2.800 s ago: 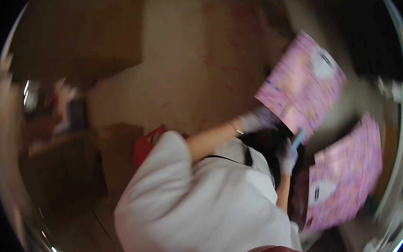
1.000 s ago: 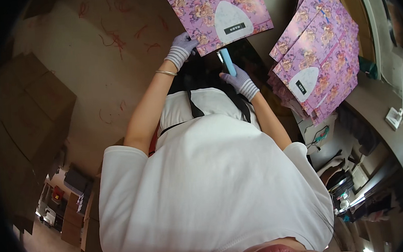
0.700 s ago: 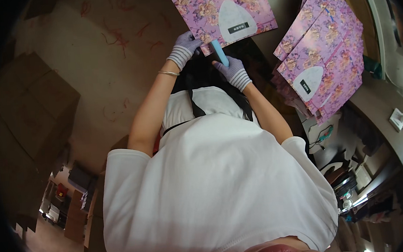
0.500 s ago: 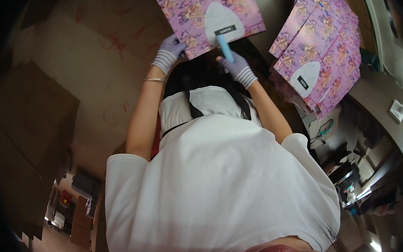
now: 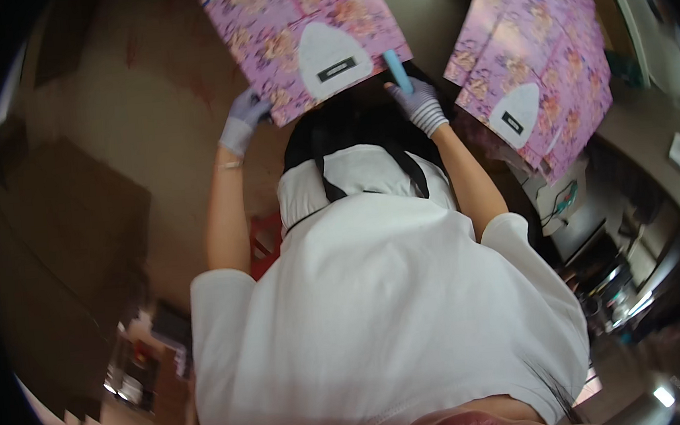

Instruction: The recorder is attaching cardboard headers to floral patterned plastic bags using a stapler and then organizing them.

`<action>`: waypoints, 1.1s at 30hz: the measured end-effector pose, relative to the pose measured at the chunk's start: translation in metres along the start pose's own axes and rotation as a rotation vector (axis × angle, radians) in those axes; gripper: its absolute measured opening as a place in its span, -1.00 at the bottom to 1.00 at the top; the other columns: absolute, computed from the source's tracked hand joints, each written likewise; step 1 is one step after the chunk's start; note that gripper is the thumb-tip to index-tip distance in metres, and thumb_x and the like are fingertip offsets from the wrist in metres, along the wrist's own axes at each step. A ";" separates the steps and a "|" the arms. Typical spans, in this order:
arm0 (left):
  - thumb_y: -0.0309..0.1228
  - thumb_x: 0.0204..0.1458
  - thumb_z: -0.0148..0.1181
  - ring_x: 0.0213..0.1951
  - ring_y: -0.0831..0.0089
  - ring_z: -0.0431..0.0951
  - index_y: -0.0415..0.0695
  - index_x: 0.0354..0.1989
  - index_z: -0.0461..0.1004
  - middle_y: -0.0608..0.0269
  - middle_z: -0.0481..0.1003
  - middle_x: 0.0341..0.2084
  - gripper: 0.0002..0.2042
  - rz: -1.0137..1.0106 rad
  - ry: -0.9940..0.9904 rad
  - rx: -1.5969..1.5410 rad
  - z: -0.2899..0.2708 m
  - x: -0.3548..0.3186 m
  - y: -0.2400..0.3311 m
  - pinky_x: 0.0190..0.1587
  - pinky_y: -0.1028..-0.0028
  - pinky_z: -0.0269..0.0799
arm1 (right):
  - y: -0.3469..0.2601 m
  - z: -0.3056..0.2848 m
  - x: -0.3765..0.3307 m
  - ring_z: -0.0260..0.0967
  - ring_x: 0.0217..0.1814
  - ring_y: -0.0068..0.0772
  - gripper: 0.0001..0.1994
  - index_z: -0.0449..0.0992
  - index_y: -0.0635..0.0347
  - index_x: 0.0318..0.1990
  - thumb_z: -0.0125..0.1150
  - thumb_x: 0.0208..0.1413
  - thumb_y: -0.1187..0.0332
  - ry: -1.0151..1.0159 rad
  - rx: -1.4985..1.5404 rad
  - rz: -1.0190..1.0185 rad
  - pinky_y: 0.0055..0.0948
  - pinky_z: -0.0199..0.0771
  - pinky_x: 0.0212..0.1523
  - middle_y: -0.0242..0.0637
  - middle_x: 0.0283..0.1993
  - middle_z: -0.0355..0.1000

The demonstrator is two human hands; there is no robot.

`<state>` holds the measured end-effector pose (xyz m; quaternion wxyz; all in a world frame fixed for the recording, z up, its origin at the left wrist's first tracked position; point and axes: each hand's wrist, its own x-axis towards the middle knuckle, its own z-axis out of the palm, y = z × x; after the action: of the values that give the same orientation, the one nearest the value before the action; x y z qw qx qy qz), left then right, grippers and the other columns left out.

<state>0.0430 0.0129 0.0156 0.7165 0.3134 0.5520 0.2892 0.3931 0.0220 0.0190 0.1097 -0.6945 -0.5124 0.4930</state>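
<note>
Gloved hands at a pink floral sheet

The left hand (image 5: 242,122) pinches the pink floral sheet (image 5: 298,36) at its lower left corner; the right hand (image 5: 419,104) grips a light-blue tool (image 5: 397,71) against the sheet's lower right edge, near a stack of matching sheets (image 5: 533,77).

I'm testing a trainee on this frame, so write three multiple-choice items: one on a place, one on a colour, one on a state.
1. Where does the stack of flat pink sheets lie?
A. At the person's right
B. At the person's left
C. Under the left hand

2. What colour is the slim tool in the right hand?
A. Red
B. Light blue
C. Black

3. What is the left hand doing?
A. Hanging free
B. Resting on the stack
C. Gripping the lower left edge of the pink floral sheet

Answers:
1 A, the stack sits beyond the right forearm.
2 B, the stick above the gloved fingers is pale blue.
3 C, the gloved hand meets that sheet's edge.
</note>
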 end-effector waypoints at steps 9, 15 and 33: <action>-0.43 -0.05 -0.03 0.03 0.29 0.24 -0.28 0.11 0.07 0.11 0.20 0.03 -0.50 0.272 0.239 -0.200 0.008 -0.008 0.058 0.05 0.34 0.18 | 0.003 -0.079 -0.081 0.35 -0.24 0.00 -0.55 0.32 0.16 -0.23 0.21 -0.18 0.02 -0.224 -0.079 -0.130 -0.24 0.32 -0.25 -0.02 -0.35 0.39; -0.42 -0.05 -0.03 0.02 0.30 0.24 -0.31 0.10 0.09 0.08 0.20 0.02 -0.50 0.617 0.031 -0.016 0.044 0.021 0.135 0.05 0.36 0.17 | 0.081 -0.135 -0.184 0.33 -0.39 -0.34 -0.62 0.31 0.17 -0.23 0.28 -0.21 0.25 0.600 0.295 -0.212 -0.46 0.34 -0.28 -0.20 -0.33 0.37; -0.50 -0.18 0.19 -0.39 0.51 0.41 -0.35 -0.15 0.28 0.18 0.42 -0.36 -0.62 0.422 -0.066 0.489 0.403 0.130 0.114 -0.28 0.56 0.38 | 0.355 -0.315 -0.177 0.26 -0.04 -0.05 -0.40 0.21 0.15 -0.01 0.22 -0.28 0.17 0.832 -0.248 0.726 -0.22 0.27 -0.05 -0.02 -0.10 0.31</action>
<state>0.4559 0.1317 0.1018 0.5617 0.5931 0.5043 0.2798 0.8610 -0.1720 0.0410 0.0436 -0.9697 -0.2084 0.1197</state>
